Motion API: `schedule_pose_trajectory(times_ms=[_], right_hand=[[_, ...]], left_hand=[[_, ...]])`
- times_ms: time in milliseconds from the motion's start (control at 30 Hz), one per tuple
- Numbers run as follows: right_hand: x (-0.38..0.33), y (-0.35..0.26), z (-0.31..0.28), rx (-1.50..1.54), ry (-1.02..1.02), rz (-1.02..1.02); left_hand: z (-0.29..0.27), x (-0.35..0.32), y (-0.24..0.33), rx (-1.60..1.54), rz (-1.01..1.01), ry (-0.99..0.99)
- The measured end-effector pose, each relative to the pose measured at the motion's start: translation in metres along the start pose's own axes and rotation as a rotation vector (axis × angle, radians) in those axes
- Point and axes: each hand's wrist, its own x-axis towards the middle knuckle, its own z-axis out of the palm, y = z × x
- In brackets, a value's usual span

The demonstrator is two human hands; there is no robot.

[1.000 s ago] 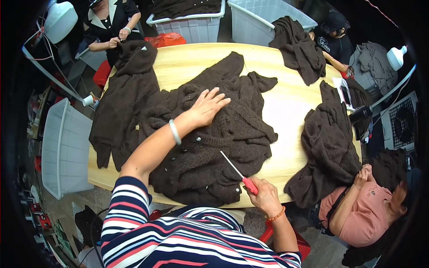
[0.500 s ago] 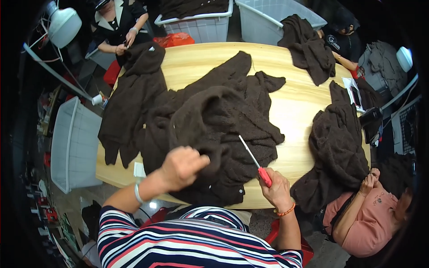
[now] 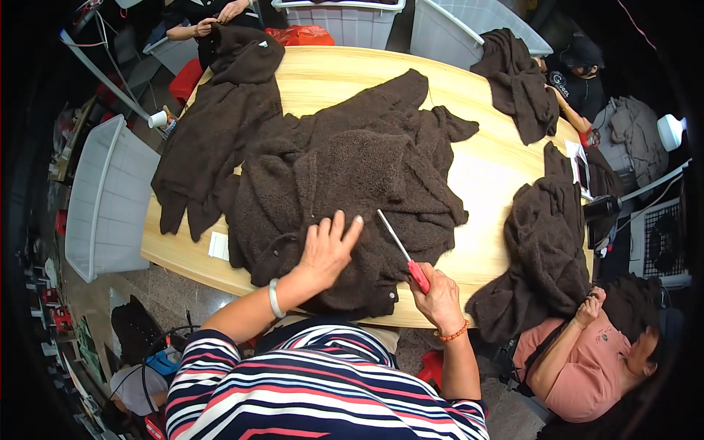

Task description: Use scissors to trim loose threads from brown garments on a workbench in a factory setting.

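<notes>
A dark brown fuzzy knit garment [image 3: 352, 172] lies spread and folded in front of me, with small buttons near its lower edge. My left hand [image 3: 326, 253] rests flat on it, fingers spread, holding nothing. In my right hand [image 3: 438, 293] are scissors [image 3: 403, 250] with red handles and a long thin metal blade, seen nearly edge-on. The fingers are wrapped round the handles, and the blade points up and left over the cloth. Whether the tip touches the garment I cannot tell.
Another brown garment [image 3: 213, 139] lies left on the wooden table [image 3: 488, 220], near a white card [image 3: 218, 246]. More brown garments [image 3: 546, 242] lie right, handled by other people. Around the table stand large plastic bins [image 3: 110, 198] and a red bag [image 3: 299, 35].
My left hand has come down from above the cloth, opening from a curled shape. The raised fold of garment now lies flatter. My right hand still holds the scissors.
</notes>
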Motion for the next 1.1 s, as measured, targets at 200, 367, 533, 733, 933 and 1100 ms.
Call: schedule_pose_trajectory(times_ms=[200, 367, 533, 733, 933, 1100], right_hand=[[-0.016, 0.013, -0.004, -0.022, 0.023, 0.07], [-0.018, -0.007, -0.004, 0.058, -0.11, -0.09], [-0.015, -0.03, -0.006, 0.023, -0.225, -0.132], [-0.01, -0.048, -0.007, -0.098, -0.142, -0.137], [-0.003, -0.058, 0.0, -0.037, -0.22, -0.188], [0.004, -0.054, -0.008, -0.069, -0.122, -0.119]], left_hand=[[0.0, 0.015, -0.063, -0.872, -0.398, -0.021], [-0.008, 0.016, -0.068, -1.829, -0.63, -0.093], [0.009, 0.013, -0.07, -1.993, -0.881, -0.099], [0.022, 0.004, -0.084, -2.189, -0.728, -0.12], [0.026, -0.005, -0.092, -2.247, -0.694, -0.126], [-0.011, 0.014, -0.09, -1.984, -0.698, -0.243]])
